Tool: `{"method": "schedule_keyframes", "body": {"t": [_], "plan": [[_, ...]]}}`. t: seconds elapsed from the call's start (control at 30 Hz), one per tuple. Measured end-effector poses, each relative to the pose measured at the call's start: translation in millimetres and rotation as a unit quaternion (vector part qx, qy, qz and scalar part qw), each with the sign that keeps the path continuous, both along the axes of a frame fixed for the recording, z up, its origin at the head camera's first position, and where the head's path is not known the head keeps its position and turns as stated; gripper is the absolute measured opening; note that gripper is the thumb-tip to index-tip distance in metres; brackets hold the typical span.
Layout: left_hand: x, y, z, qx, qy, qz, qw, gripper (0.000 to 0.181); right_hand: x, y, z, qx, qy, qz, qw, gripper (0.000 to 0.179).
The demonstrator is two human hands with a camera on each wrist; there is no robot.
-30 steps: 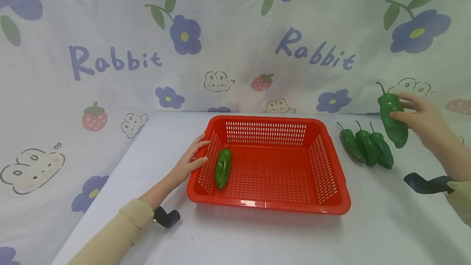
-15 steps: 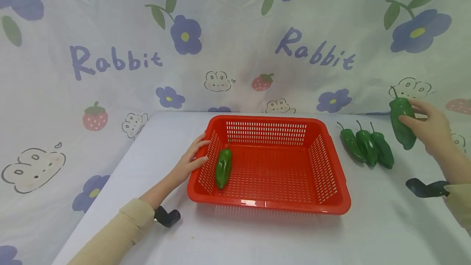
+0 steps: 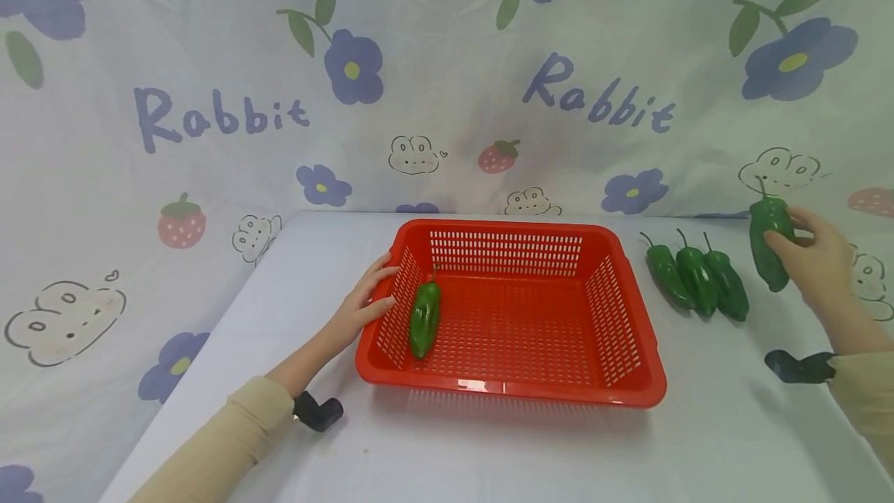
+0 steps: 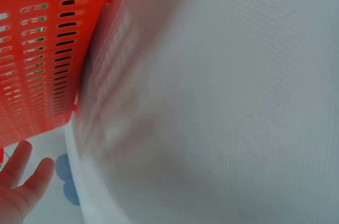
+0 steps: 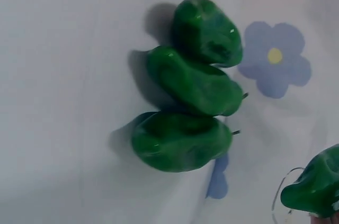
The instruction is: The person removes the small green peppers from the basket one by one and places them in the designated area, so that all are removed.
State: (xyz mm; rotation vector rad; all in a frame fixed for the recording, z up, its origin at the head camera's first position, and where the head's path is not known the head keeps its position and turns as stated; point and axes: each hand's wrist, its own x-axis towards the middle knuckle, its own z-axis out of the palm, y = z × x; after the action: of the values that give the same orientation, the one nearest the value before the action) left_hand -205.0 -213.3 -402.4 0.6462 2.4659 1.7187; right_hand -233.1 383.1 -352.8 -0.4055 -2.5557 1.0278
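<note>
In the head view my right hand (image 3: 820, 258) holds a glossy green pepper (image 3: 770, 243) upright above the table, its stem pointing up, the thumb across its front. The right wrist view shows that held pepper (image 5: 315, 184) only in part, at the right edge. Just left of it, 3 more green peppers (image 3: 697, 282) lie side by side on the white table. My left hand (image 3: 359, 305) rests on the left rim of a red plastic basket (image 3: 510, 392). Inside, along the left wall, lies one green pepper (image 3: 424, 320). The left wrist view shows part of the left hand (image 4: 24, 187) beside the basket's slotted wall (image 4: 47, 49).
Behind the table (image 3: 447, 456) hangs a white cloth (image 3: 433, 60) printed with purple flowers, strawberries, rabbit faces and lettering. Dark straps or mounts (image 3: 799, 367) sit at both wrists, beside the beige sleeves (image 3: 216, 441).
My right hand has moved right and slightly down with the green pepper, away from the peppers on the table. The left hand and the basket have stayed in place.
</note>
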Motion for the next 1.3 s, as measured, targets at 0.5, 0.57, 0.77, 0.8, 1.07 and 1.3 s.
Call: {"method": "schedule_keyframes", "body": {"t": [0.5, 0.57, 0.77, 0.8, 1.07, 1.3], "plan": [[0.0, 0.5, -0.1, 0.005, 0.006, -0.004, 1.0, 0.046, -33.2, 61.3, -72.8, 0.008, -0.009, -0.035, 0.9993, 0.062], [-0.1, 0.6, -0.1, 0.004, 0.009, -0.006, 0.9999, 0.046, -28.7, 54.7, -70.4, 0.0, -0.013, -0.029, 0.9995, 0.062], [0.3, 0.7, 0.4, 0.001, 0.01, -0.005, 0.9999, 0.046, -9.3, 25.7, -50.9, -0.014, -0.031, -0.015, 0.9993, 0.059], [0.4, 0.6, 0.3, 0.002, 0.01, -0.005, 0.9999, 0.046, -8.9, 25.0, -51.9, -0.008, -0.038, -0.024, 0.999, 0.059], [0.3, 0.0, -0.6, 0.001, 0.008, -0.004, 1.0, 0.046, -19.7, 39.5, -76.6, -0.036, -0.07, -0.033, 0.9963, 0.06], [0.1, -0.1, -0.7, -0.007, 0.011, -0.002, 0.9999, 0.046, -9.7, 24.5, -64.1, -0.071, -0.102, -0.028, 0.9919, 0.058]]}}
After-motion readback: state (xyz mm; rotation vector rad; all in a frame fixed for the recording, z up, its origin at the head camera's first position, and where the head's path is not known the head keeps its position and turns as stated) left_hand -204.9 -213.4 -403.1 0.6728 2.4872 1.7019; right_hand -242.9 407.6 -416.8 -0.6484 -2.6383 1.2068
